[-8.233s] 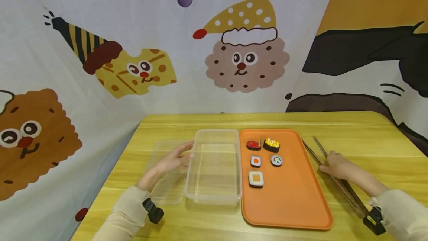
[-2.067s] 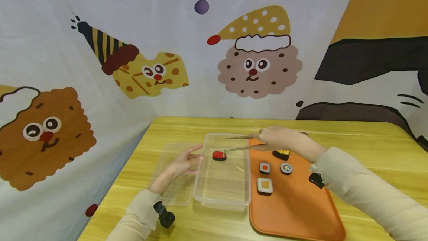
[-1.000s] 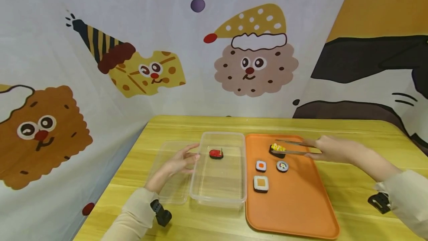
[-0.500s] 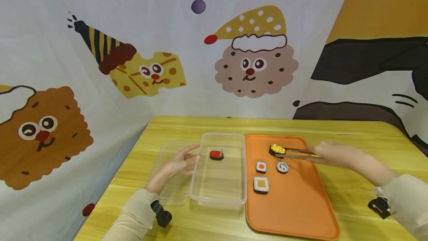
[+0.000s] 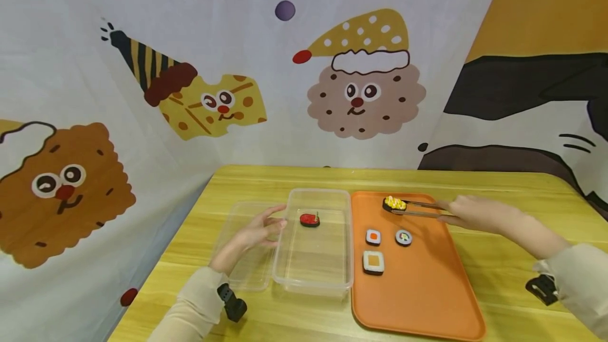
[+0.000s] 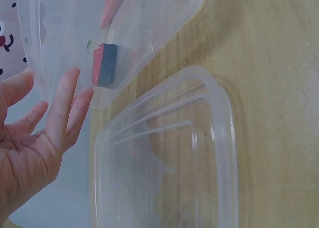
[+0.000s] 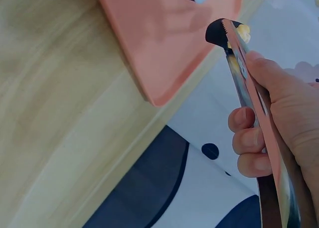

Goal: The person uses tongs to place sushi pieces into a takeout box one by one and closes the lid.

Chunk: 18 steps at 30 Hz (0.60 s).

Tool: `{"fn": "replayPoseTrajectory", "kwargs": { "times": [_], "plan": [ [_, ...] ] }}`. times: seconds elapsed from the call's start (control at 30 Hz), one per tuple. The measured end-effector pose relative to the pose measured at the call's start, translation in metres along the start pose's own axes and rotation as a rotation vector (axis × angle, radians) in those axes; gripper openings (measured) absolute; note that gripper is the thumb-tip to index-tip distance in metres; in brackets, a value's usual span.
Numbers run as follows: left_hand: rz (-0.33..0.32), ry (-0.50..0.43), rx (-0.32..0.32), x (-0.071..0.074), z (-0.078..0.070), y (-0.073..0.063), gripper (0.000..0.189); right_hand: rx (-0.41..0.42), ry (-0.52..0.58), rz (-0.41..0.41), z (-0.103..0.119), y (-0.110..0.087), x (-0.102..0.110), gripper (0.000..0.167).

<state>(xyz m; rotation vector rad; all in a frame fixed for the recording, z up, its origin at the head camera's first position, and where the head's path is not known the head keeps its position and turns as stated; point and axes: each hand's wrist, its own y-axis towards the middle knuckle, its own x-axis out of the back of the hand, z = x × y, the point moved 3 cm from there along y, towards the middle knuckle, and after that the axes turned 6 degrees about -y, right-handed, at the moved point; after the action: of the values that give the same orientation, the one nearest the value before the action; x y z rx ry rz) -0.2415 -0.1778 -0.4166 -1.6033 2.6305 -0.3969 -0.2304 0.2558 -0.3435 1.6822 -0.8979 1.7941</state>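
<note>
My right hand (image 5: 482, 217) grips metal tongs (image 7: 254, 91) with the fingers curled round them. The tongs' tips pinch a dark-wrapped sushi piece with yellow topping (image 5: 394, 205), just above the far part of the orange tray (image 5: 418, 294). My left hand (image 5: 256, 234) is at the left wall of a clear plastic box (image 5: 313, 284), its fingers loosely spread; whether they press the wall is hard to tell. Inside the box lies a red-topped sushi piece (image 5: 310, 219), also seen in the left wrist view.
Also on the tray are a small orange-centred roll (image 5: 373, 237), a round roll (image 5: 404, 237) and a larger square piece (image 5: 373, 262). A clear lid (image 5: 247, 273) lies left of the box, partly under my left hand. A printed cloth (image 5: 285, 120) hangs behind the table.
Earlier the tongs released the red-topped piece in the box and came back over the tray. They have since closed on the yellow-topped piece and raised it slightly. My left hand stays at the box.
</note>
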Motion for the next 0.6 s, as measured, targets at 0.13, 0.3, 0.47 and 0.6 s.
{"fn": "replayPoseTrajectory", "kwargs": {
  "times": [0.13, 0.3, 0.47, 0.6],
  "plan": [
    [-0.005, -0.002, 0.003, 0.0, 0.0, 0.0, 0.059, 0.005, -0.046, -0.039, 0.001, 0.002, 0.01, 0.032],
    [-0.004, -0.003, -0.002, -0.001, -0.001, -0.001, 0.059, 0.04, -0.126, -0.124, 0.003, 0.008, 0.024, 0.032],
    [-0.006, -0.003, -0.005, -0.001, -0.003, -0.002, 0.06, 0.106, -0.217, -0.25, 0.009, 0.015, 0.039, 0.031],
    [-0.007, -0.001, -0.009, -0.001, -0.003, -0.003, 0.061, 0.092, -0.268, -0.255, 0.02, 0.026, 0.052, 0.029]
  ]
}}
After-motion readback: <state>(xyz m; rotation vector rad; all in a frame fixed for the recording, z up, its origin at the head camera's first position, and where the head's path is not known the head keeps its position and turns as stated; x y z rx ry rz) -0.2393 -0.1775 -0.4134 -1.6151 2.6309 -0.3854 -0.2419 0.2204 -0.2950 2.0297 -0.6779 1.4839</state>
